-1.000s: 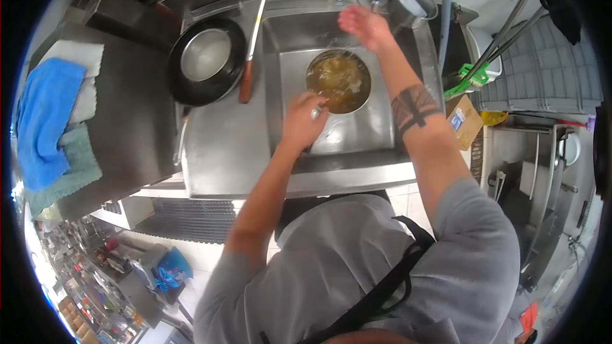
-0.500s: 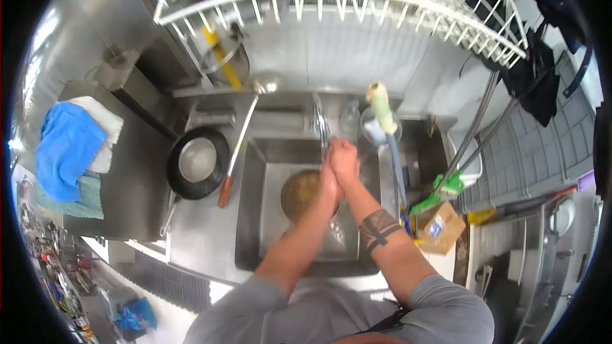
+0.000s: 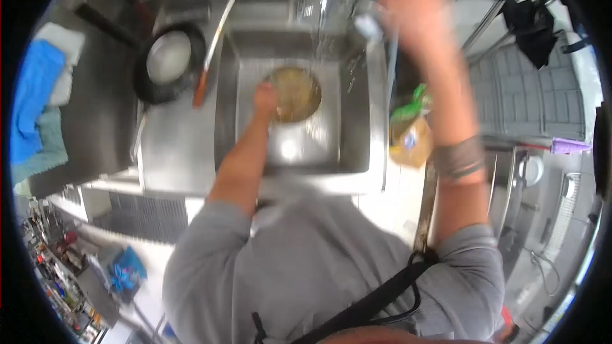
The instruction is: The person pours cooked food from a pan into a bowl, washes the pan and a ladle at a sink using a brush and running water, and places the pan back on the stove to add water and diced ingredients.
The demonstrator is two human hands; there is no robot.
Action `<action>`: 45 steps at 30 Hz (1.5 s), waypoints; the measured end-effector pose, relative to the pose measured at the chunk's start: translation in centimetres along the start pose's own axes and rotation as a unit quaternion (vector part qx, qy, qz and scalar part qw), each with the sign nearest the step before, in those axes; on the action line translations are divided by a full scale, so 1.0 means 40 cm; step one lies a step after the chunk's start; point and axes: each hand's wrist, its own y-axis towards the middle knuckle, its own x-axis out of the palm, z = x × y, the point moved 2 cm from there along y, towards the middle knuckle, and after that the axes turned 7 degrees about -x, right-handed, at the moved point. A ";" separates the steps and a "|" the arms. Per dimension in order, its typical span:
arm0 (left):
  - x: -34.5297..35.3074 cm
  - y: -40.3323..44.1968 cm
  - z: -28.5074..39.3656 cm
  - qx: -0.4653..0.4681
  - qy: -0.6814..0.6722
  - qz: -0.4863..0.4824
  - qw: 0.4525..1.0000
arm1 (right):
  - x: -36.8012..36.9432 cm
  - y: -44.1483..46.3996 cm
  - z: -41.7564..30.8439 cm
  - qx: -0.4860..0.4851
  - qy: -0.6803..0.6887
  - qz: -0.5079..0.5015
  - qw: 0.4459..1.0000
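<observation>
A: What is the head view showing of the hands?

B: The left hand [image 3: 266, 97] is curling at the left rim of a round vessel [image 3: 319, 103], which is sitting in the sink [image 3: 319, 153]; blur is hiding whether it is actually gripping. The right hand [image 3: 411, 0] is hovering by the sink's far right corner, too smeared for me to tell how open it is or whether it is holding anything.

A: Materials and shapes?

B: The sink's smooth, squared steel is gleaming. Left of it, a round black pan [image 3: 145, 83] is lying near a ladle [image 3: 220, 28] with a reddish-brown handle [image 3: 200, 91]. Further left, a soft blue cloth [image 3: 35, 99] is bunching into folds.

A: Any writing?

B: A cardboard box [image 3: 403, 154] is bearing a label [image 3: 410, 139], its print too blurred to read.

A: Contents?

B: The vessel is holding yellow-brown liquid [image 3: 298, 92]; the pan is holding a pale bowl [image 3: 169, 57].
</observation>
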 end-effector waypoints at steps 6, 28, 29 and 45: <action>-0.025 -0.129 -0.308 -0.134 0.237 -0.180 0.945 | -0.082 -0.162 0.409 0.184 -0.076 -0.070 0.978; -0.041 -0.481 0.020 -0.507 -0.445 -0.491 0.551 | -0.189 -0.455 0.485 0.300 0.133 -0.007 0.944; -0.040 -0.482 0.027 -0.499 -0.417 -0.466 0.600 | -0.226 -0.464 0.469 0.297 0.161 0.007 0.941; -0.115 -0.214 -0.198 -0.215 0.096 -0.299 0.925 | 0.622 -0.561 -0.103 0.223 0.321 -0.344 0.854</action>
